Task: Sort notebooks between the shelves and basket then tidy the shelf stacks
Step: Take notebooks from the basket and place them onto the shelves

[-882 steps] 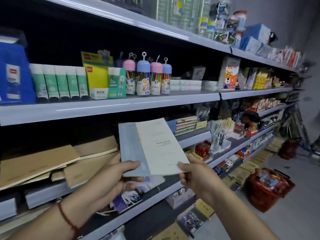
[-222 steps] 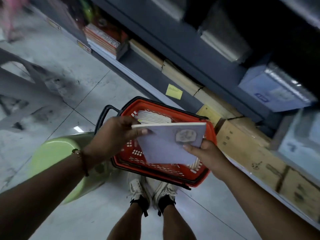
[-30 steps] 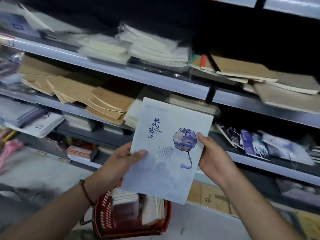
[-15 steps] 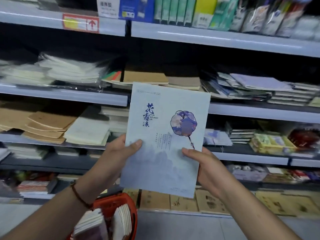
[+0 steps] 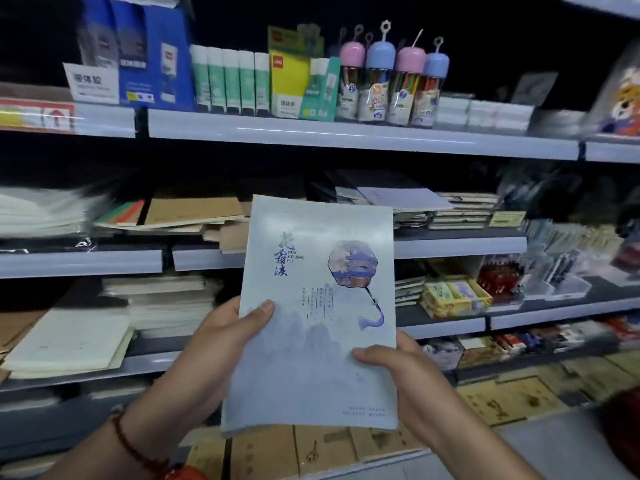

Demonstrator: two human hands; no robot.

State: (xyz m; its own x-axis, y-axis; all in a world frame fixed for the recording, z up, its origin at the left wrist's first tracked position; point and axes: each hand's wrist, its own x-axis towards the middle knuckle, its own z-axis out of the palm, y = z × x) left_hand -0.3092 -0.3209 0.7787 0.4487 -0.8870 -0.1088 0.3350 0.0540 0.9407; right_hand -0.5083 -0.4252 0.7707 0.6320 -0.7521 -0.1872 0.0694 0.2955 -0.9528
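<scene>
I hold a pale blue notebook (image 5: 313, 317) upright in front of the shelves, its cover printed with a round fan picture and dark characters. My left hand (image 5: 221, 336) grips its left edge, thumb on the cover. My right hand (image 5: 398, 372) grips its lower right edge, thumb on the cover too. Behind the notebook, the middle shelf (image 5: 460, 245) carries brown notebooks (image 5: 192, 213) on the left and a stack of pale and dark notebooks (image 5: 415, 202) on the right. A sliver of the red basket (image 5: 181, 474) shows at the bottom edge.
The upper shelf (image 5: 346, 136) holds glue sticks, a blue box and pen tubs with pink and blue caps. White notebook stacks (image 5: 69, 341) lie on the lower left shelf. Small boxed goods (image 5: 453, 294) sit lower right. Brown cartons (image 5: 311, 448) line the floor level.
My view has lifted and shifted right along the shelves, so the basket has almost left the frame. The notebook stays in both hands, held a little more upright.
</scene>
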